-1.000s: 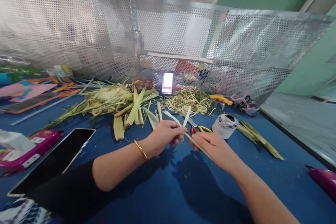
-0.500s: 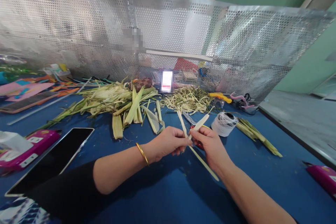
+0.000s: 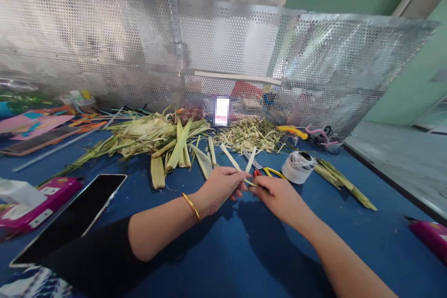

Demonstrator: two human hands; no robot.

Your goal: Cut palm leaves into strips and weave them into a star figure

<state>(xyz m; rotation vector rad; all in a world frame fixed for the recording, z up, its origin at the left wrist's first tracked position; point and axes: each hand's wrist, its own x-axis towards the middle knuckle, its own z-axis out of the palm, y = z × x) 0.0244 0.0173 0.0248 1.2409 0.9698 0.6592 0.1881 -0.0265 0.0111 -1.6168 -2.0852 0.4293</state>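
Pale corn husk strips (image 3: 230,157) cross in a narrow V above my fingertips. My left hand (image 3: 221,187), with a gold bangle at the wrist, pinches them at the crossing between thumb and fingers. Close beside it, my right hand (image 3: 275,194) is closed on a strip running right from the crossing; its fingertips are partly hidden. Just behind the hands lie scissors (image 3: 257,173) with red and yellow handles, partly covered. A spool of white string (image 3: 298,167) stands to the right of them.
A heap of corn husks (image 3: 150,135) lies back left, shredded husk (image 3: 249,135) at back centre. Husk pieces (image 3: 344,184) lie right. A phone (image 3: 70,219) and a magenta power strip (image 3: 52,200) are at left. A perforated metal screen (image 3: 226,42) closes the back.
The crossed husk ends have shifted left and one stands more upright. My right hand has turned inward, and the strip tail that stuck out at lower right is no longer visible there.
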